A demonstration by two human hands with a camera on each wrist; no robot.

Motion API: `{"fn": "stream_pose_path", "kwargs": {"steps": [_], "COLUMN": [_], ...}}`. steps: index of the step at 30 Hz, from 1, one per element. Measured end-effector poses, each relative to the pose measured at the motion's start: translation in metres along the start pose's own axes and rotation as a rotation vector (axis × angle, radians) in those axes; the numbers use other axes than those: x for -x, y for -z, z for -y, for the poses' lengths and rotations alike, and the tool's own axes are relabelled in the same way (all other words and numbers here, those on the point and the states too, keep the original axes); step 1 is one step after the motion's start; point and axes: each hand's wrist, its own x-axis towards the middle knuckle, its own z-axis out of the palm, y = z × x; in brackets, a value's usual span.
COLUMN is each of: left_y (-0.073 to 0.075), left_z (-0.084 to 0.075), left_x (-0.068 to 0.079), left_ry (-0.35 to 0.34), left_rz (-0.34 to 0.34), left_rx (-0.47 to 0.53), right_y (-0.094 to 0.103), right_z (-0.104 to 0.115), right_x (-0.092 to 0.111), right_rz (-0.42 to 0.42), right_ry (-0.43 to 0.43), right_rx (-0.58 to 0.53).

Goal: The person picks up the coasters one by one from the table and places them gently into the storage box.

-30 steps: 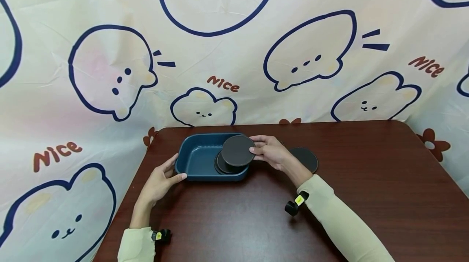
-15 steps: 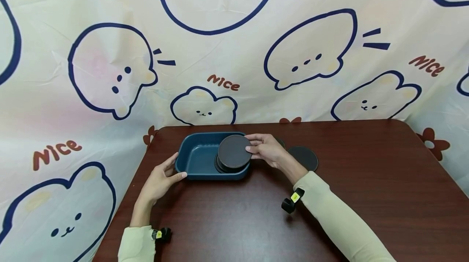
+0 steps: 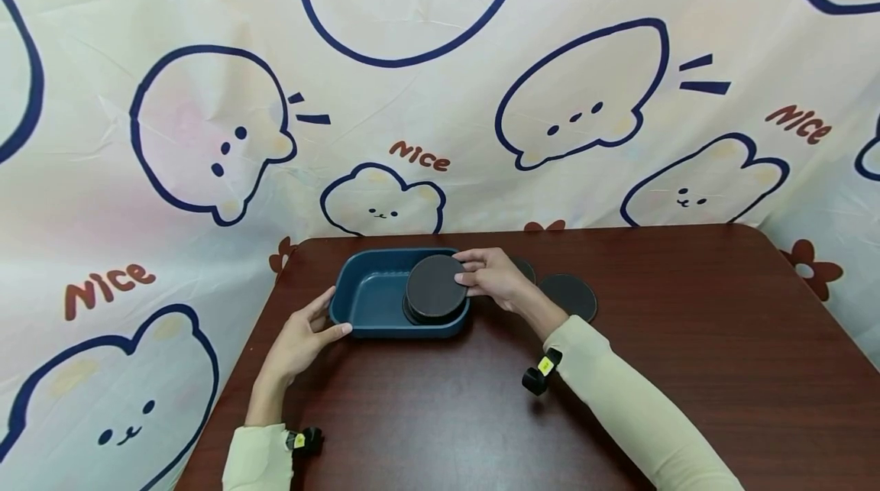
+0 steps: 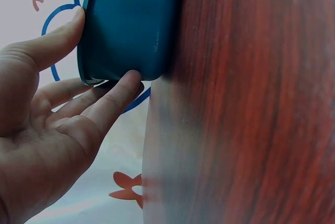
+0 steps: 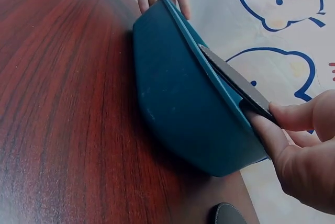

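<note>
A blue rectangular tray [image 3: 385, 331] stands at the back left of the table. My left hand [image 3: 296, 346] holds its left end, thumb at the rim and fingers against the end wall [image 4: 118, 46]. With thumb and fingers my right hand [image 3: 498, 277] pinches the edge of a round black coaster [image 3: 433, 286]. That coaster lies over the tray's right part, tilted at the rim in the right wrist view [image 5: 235, 80]. Beneath it, more round black coasters [image 3: 414, 318] sit inside the tray, mostly hidden.
Right of the tray, a black coaster [image 3: 569, 297] lies on the brown table [image 3: 426, 415]. Another dark coaster [image 3: 525, 269] shows partly behind my right hand. A patterned cloth [image 3: 481, 193] hangs right behind the table's back edge.
My right hand has moved slightly left with the coaster, bringing it over the coasters inside the tray. The second coaster behind the hand has come into view. My left hand has stayed put.
</note>
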Motion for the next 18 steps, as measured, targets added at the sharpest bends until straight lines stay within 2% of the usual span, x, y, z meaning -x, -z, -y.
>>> {"fn": "stream_pose_path", "kwargs": {"steps": [9, 18], "left_y": [0.0, 0.0], "left_z": [0.0, 0.001], "left_x": [0.0, 0.0], "left_ry": [0.004, 0.009], "left_rz": [0.002, -0.001], "left_rx": [-0.003, 0.003], "right_y": [-0.007, -0.011], "right_z": [0.003, 0.005], "right_x": [-0.002, -0.002], "right_rz": [-0.012, -0.025], "right_ry": [0.025, 0.035], "right_rx": [0.029, 0.103]}}
